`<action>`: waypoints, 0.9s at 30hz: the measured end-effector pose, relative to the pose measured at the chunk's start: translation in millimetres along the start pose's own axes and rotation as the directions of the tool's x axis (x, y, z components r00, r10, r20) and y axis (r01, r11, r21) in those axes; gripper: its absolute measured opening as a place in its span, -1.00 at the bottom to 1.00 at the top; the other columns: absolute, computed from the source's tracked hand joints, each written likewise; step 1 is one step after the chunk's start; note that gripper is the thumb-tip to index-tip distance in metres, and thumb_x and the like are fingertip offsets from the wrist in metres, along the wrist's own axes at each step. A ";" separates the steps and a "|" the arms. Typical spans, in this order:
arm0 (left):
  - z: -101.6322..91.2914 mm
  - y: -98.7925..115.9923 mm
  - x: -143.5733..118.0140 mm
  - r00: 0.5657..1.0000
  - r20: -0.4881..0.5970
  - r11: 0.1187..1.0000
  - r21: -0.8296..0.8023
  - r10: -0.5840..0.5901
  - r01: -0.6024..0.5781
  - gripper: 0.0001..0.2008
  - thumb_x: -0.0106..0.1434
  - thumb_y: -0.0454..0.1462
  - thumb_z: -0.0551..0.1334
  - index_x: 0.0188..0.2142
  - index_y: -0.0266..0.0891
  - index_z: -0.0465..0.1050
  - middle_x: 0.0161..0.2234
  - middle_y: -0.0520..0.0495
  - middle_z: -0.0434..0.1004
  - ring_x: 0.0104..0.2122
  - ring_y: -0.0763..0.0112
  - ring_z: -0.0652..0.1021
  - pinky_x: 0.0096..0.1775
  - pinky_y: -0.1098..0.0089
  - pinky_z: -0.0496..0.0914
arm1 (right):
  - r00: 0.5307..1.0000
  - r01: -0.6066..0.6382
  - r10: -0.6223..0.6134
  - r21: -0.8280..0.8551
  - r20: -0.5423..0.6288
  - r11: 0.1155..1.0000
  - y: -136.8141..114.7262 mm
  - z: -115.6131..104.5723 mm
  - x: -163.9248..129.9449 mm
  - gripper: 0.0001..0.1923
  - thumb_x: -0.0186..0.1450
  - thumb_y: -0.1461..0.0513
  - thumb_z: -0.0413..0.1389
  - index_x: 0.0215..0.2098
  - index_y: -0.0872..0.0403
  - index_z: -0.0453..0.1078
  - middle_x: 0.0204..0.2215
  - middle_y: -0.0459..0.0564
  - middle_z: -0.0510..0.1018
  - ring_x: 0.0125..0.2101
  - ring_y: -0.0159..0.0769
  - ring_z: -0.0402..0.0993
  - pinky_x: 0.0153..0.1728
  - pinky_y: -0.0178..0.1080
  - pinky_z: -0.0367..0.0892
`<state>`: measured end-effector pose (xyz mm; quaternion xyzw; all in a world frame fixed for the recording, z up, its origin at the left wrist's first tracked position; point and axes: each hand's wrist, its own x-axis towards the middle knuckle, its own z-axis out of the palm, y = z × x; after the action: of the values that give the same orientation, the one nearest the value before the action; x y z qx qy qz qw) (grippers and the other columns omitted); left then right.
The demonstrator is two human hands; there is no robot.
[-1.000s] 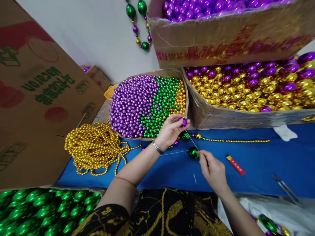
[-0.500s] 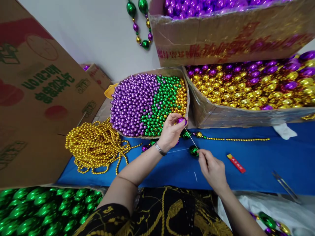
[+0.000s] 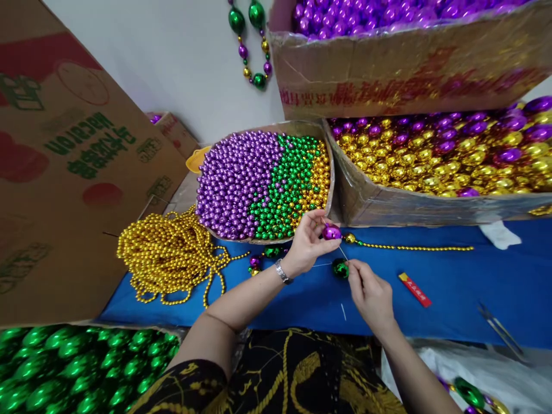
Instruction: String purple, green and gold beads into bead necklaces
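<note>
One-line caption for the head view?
Left hand holds a purple bead; right hand pinches thread by a green bead over blue cloth.

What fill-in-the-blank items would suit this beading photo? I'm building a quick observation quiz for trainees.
1. The left hand pinches a large ____ bead.
2. The right hand is beside a large ____ bead.
3. The heap of gold bead strands lies on a ____ cloth.

Missing words: purple; green; blue

A glossy purple bead [image 3: 332,232], egg-shaped, sits pinched at the left hand [image 3: 307,244] fingertips, just above the blue counter [image 3: 452,287]. A thin needle [image 3: 342,253] slants from it toward a shiny green bead [image 3: 340,268] at the right hand [image 3: 370,293].
</note>
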<state>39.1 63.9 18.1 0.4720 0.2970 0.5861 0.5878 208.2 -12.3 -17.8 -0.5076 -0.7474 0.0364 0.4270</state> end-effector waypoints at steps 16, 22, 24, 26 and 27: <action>-42.4 13.1 114.9 0.983 0.161 0.410 0.893 0.088 -0.183 -0.85 0.23 -0.33 0.22 -0.19 -0.26 0.48 -0.30 -0.12 0.54 -0.24 0.29 0.46 -0.18 0.30 0.33 | 0.997 -0.045 0.041 -0.076 -0.064 0.996 8.4 -4.0 -2.8 -0.86 0.43 0.26 0.00 -0.22 0.12 0.38 -0.51 -0.10 0.56 -0.64 -0.47 0.43 -0.51 -0.42 0.27; -32.8 34.6 68.4 0.944 0.067 0.946 0.027 -0.323 0.322 -0.72 0.13 -0.16 0.38 -0.18 -0.21 0.54 -0.33 -0.02 0.52 -0.38 0.52 0.50 -0.40 0.49 0.32 | 0.997 -0.029 0.025 -0.054 -0.068 0.998 5.2 -4.4 2.6 -0.88 0.42 0.28 0.01 -0.23 0.11 0.38 -0.55 -0.12 0.53 -0.66 -0.49 0.38 -0.52 -0.42 0.24; -28.9 36.2 58.4 0.929 0.077 0.928 -0.057 -0.363 0.368 -0.73 0.11 -0.18 0.41 -0.20 -0.23 0.56 -0.33 -0.03 0.53 -0.39 0.53 0.50 -0.42 0.52 0.32 | 0.997 -0.019 0.015 -0.049 -0.073 0.999 3.8 -3.3 4.1 -0.88 0.42 0.28 0.01 -0.23 0.12 0.38 -0.54 -0.12 0.54 -0.66 -0.48 0.38 -0.52 -0.41 0.25; -25.8 35.3 52.4 0.923 0.087 0.921 -0.079 -0.374 0.381 -0.74 0.10 -0.21 0.43 -0.21 -0.24 0.58 -0.35 -0.02 0.53 -0.41 0.56 0.50 -0.45 0.54 0.30 | 0.997 -0.013 0.010 -0.044 -0.073 0.999 3.1 -2.7 4.6 -0.88 0.41 0.28 0.02 -0.23 0.12 0.38 -0.54 -0.12 0.54 -0.66 -0.48 0.38 -0.51 -0.41 0.26; -24.7 34.6 50.5 0.923 0.093 0.921 -0.080 -0.374 0.381 -0.74 0.09 -0.22 0.43 -0.21 -0.24 0.59 -0.36 -0.02 0.52 -0.41 0.56 0.50 -0.45 0.55 0.30 | 0.997 -0.015 0.012 -0.042 -0.071 0.999 3.1 -2.7 4.4 -0.88 0.41 0.29 0.02 -0.23 0.12 0.39 -0.54 -0.12 0.54 -0.66 -0.48 0.38 -0.51 -0.42 0.26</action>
<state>9.6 113.4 50.3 0.3990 0.3312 0.4571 0.7226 211.7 -8.3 -14.9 -0.5226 -0.7289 0.0051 0.4421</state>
